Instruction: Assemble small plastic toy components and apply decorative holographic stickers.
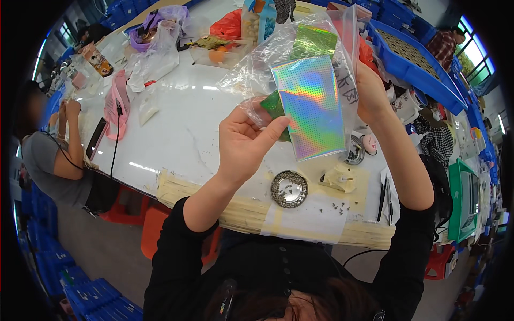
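Observation:
My left hand (243, 142) is closed, pinching a shiny rainbow holographic sheet (313, 112) covered in rows of small dots. The thumb presses on the sheet's left edge. Behind those fingers shows a dark green shiny piece (274, 105). A clear plastic bag (251, 64) lies behind and around the sheet, with black handwriting on its right side. My right hand (369, 93) grips the bag's right edge, its fingertips partly hidden. A green-gold dotted sheet (316, 43) shows through the upper part of the bag. Both hands are raised above the table.
Below sits a round metal dish (276, 199) of tiny parts, with loose bits beside it. Tweezers (382, 200) lie at right, near a green tray (455, 200). A blue tray (444, 88) stands far right. Bags and a pink pouch (115, 101) lie left, near a seated co-worker (51, 155).

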The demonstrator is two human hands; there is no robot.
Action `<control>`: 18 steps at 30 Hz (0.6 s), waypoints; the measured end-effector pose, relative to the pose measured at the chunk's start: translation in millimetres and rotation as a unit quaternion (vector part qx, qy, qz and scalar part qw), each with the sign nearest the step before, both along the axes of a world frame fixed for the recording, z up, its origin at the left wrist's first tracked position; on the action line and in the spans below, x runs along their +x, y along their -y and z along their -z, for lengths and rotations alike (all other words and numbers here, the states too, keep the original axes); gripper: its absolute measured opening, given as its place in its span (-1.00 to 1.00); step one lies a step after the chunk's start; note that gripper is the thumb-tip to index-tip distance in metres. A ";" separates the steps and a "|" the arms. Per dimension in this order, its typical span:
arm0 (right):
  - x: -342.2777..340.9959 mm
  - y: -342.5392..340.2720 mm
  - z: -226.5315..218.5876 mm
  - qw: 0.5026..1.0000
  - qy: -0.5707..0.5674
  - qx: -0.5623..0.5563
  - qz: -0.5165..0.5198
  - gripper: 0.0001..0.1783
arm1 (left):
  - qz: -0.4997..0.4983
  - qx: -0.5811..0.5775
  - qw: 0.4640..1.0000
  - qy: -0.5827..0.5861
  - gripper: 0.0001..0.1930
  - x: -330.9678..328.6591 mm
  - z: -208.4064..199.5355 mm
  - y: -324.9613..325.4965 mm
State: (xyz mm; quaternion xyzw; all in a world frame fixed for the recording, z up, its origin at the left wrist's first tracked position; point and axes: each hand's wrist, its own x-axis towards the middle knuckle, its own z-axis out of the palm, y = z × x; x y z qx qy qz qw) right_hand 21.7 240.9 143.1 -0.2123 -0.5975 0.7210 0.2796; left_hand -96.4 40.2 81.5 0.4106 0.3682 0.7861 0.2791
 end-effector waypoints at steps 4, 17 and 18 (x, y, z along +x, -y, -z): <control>-0.9 11.5 -6.7 1.000 0.001 -0.014 0.024 -0.65 | 0.000 0.006 1.000 0.000 -0.69 1.3 -1.4 2.1; 7.6 6.6 -7.4 0.994 -0.064 0.044 -0.079 -0.11 | -0.047 0.004 0.999 -0.008 -0.64 -2.8 2.8 0.1; 10.5 10.7 -9.8 0.991 -0.040 0.102 -0.077 -0.14 | -0.054 0.003 0.999 0.000 -0.64 -3.6 3.4 -1.2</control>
